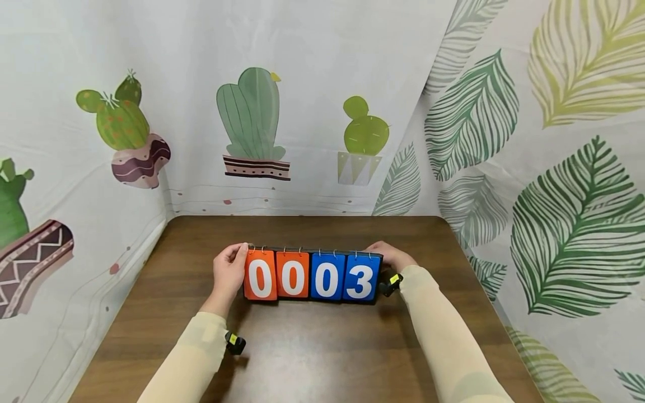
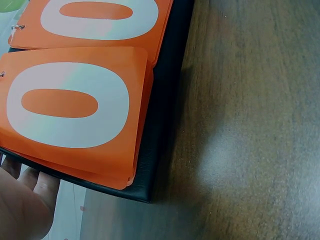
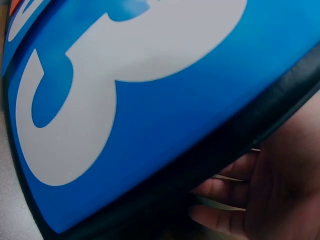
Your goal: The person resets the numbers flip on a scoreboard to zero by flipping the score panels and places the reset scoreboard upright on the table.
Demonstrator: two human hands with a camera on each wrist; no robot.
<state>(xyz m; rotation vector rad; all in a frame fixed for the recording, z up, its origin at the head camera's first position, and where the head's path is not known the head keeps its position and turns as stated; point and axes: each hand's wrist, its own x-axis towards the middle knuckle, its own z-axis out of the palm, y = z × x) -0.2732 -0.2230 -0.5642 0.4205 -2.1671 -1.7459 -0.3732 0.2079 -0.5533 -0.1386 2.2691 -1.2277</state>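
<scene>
A tabletop flip scoreboard stands tilted up in the middle of the head view, its ringed number cards reading 0003. Two orange cards are on the left and two blue cards on the right, over a black backing. My left hand grips the board's left edge, thumb at the top corner and fingers behind, as the left wrist view shows. At the right edge my right hand holds the board near its upper corner; in the right wrist view its fingers reach behind the backing.
The board is over a brown wooden table. Behind and beside the table hang white cloths printed with cacti and leaves. Small black wrist cameras are strapped on both pale sleeves.
</scene>
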